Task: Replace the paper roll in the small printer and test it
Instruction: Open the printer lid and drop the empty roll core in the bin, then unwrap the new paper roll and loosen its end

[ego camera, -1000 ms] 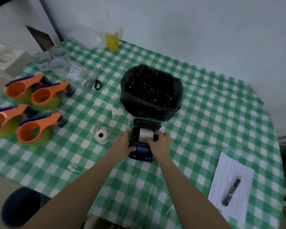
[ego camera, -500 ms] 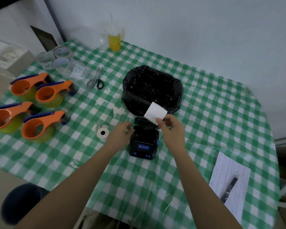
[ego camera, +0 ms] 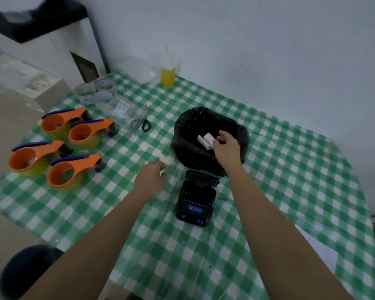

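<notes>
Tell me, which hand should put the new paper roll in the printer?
Probably the left hand: its fingers already close on something white, likely the new roll, beside the open printer. The right hand is over the black bin.

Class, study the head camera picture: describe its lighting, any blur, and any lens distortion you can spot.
Head view: dim, flat, bluish light with weak shadows; the whole frame is soft, most smeared at the top-left corner and around the left hand; wide-angle bending curves the checked tablecloth edges; the black bin bag loses detail in darkness, though the white paper pieces stand out.
</notes>
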The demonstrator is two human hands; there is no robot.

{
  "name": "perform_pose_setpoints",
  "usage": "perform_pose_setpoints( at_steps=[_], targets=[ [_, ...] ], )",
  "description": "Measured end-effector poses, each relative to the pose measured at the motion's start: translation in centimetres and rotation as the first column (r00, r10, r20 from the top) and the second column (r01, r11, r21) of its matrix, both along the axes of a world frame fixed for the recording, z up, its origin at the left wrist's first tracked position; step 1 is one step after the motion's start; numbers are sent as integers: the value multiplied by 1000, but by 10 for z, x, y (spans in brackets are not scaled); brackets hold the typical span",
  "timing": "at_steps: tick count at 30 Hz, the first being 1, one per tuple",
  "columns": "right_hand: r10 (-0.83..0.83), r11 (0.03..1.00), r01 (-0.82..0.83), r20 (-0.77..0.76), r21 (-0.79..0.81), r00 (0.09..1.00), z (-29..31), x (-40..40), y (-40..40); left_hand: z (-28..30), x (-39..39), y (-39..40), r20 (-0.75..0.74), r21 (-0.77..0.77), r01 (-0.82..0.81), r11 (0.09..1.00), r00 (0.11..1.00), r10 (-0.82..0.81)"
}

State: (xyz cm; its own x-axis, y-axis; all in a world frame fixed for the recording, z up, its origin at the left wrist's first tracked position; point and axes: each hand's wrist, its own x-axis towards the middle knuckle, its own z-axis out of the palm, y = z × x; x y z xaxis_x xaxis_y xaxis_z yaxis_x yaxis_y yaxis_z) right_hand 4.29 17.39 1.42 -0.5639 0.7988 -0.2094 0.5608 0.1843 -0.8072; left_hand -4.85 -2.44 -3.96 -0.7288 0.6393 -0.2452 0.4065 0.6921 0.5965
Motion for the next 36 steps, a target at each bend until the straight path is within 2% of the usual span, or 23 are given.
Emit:
perform_pose_setpoints(
  at_steps=[3,5,8,10,16,24,36],
  targets=[
    [33,999,-33,-104,1,994,-5,2,-28,-12,-8,-22,-39,-20,-17,1000,999,16],
    [91,996,-87,-142,29,986,-12,6,-48,-20,-9,-35,-20,-124,17,992,1000,-20],
    [196,980,-192,-95,52,976,-22,15,-73,-28,-9,-48,36,-287,88,954,996,-81],
    [255,964,-249,-64,89,965,-29,20,-84,-32,-8,-51,2,-320,120,940,992,-126],
    [283,956,-282,5,85,959,-42,26,-98,-39,-9,-51,-186,-312,-17,950,982,-43],
    [319,946,-321,36,55,947,-49,27,-105,-42,-16,-52,-29,-331,46,942,998,-59],
    [390,920,-390,136,-28,911,-56,24,-111,-43,-17,-43,12,-283,99,954,995,-99]
  ],
)
